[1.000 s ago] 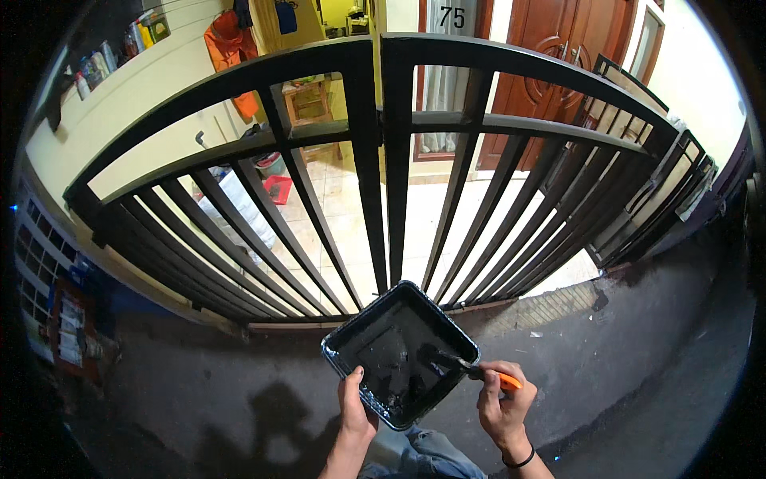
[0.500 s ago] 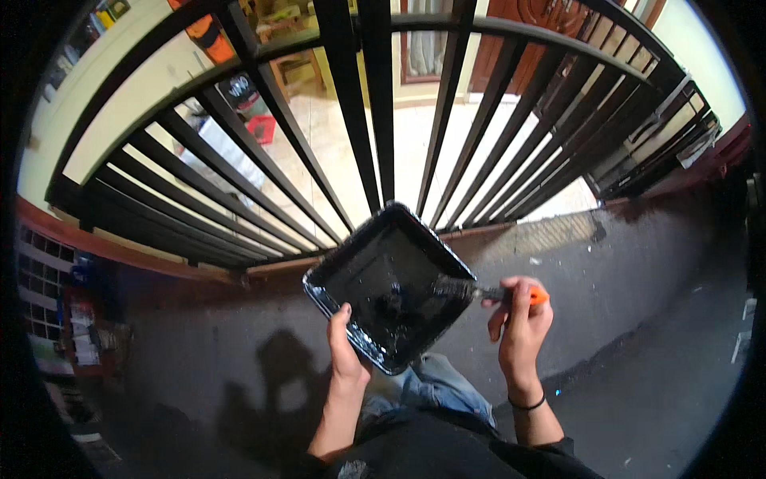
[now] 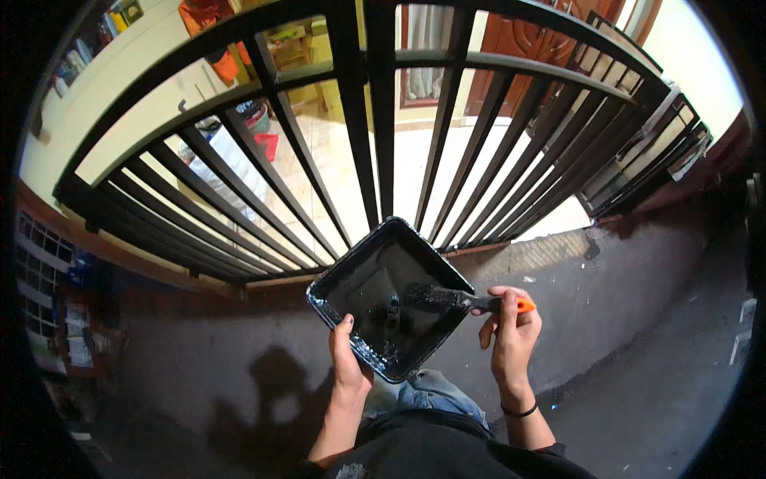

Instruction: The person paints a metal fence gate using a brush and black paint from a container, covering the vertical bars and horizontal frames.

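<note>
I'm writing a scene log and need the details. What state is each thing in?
Left hand: gripping the tray's near-left edge.
Right hand: closed on the brush handle.
Black tray: held up, wet dark coating inside.
Brush: bristles dark-coated, within the tray's outline; contact unclear.
Gate: looks shut.
Wooden doors: look shut, partly hidden by the gate.
Curtain: hanging.
</note>
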Available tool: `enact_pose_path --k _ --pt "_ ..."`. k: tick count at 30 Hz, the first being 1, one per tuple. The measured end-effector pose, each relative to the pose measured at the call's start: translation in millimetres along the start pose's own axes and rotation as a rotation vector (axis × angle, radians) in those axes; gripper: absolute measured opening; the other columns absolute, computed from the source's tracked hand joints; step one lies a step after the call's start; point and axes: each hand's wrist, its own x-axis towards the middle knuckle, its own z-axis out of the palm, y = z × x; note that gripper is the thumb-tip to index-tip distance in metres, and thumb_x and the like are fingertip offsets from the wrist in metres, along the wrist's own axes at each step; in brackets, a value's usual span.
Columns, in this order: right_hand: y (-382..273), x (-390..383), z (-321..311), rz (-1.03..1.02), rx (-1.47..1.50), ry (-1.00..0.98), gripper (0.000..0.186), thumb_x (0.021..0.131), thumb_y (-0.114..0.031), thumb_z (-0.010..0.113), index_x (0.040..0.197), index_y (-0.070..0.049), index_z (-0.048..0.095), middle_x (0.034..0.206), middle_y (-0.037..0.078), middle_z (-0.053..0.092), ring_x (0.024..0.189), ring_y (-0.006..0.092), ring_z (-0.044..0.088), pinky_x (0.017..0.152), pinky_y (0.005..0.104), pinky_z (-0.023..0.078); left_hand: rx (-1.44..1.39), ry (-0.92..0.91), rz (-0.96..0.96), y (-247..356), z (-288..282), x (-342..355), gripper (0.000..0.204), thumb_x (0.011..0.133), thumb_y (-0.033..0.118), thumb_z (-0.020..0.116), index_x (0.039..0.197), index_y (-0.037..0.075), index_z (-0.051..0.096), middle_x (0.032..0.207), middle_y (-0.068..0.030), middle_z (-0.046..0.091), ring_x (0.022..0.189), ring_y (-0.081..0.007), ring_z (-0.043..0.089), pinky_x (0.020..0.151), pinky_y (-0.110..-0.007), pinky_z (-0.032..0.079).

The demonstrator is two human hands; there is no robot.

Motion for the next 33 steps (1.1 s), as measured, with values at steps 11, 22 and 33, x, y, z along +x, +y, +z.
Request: enact_pose_path --k 11,22,33 --pt "1 -1 -15 -0.062 0.037 0.041 0.034 0.113 -0.030 0.052 0.111 0.001 0.065 0.083 0.016 0.074 0.044 0.0089 0.053 0.041 0.0218 0.039 -0.002 -0.070 -0.049 5 30 6 0.048 0.100 0.037 0.057 0.136 0.005 0.059 0.132 -0.0089 0.067 0.119 -0.0253 0.065 0.104 -0.041 0.051" --pt "57 22 -24 -0.050 0.012 0.065 0.032 0.111 -0.027 0.055 0.114 0.004 0.065 0.089 0.016 0.074 0.048 0.0087 0.056 0.044 0.0214 0.041 0.054 0.037 -0.037 -28 26 48 0.038 0.098 0.036 0.059 0.123 0.008 0.064 0.113 -0.0064 0.070 0.102 -0.0226 0.070 0.091 -0.039 0.058" --pt "96 41 -27 0.183 0.236 0.151 0.037 0.111 -0.035 0.054 0.113 0.001 0.064 0.084 0.016 0.074 0.044 0.0090 0.053 0.040 0.0234 0.039 0.087 0.131 -0.027 -45 2 78 0.042 0.097 0.039 0.060 0.127 0.009 0.064 0.117 -0.0072 0.070 0.105 -0.0241 0.068 0.093 -0.040 0.055"
